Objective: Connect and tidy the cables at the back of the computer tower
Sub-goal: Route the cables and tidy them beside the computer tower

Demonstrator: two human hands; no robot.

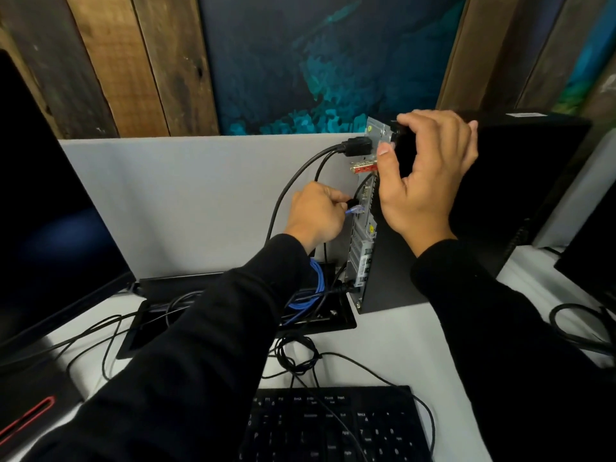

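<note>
The black computer tower [500, 195] stands on the white desk, its metal back panel [361, 248] facing left. My right hand [430, 175] grips the tower's top rear corner, thumb on the side and fingers over the top. My left hand [316, 215] pinches the clear plug of the blue network cable [120, 210] right at the back panel's ports, beside a black plug. A thick black power plug [358, 146] sits in the panel's top socket. The blue cable's loose coil [313, 295] lies below my left wrist.
A black cable tray opening [333, 323] in the desk holds cables. Thin black wires [300, 358] trail across the desk to a black keyboard [336, 425]. A dark monitor [50, 211] stands on the left. A grey divider [200, 201] runs behind. Another cable [573, 325] lies at the right.
</note>
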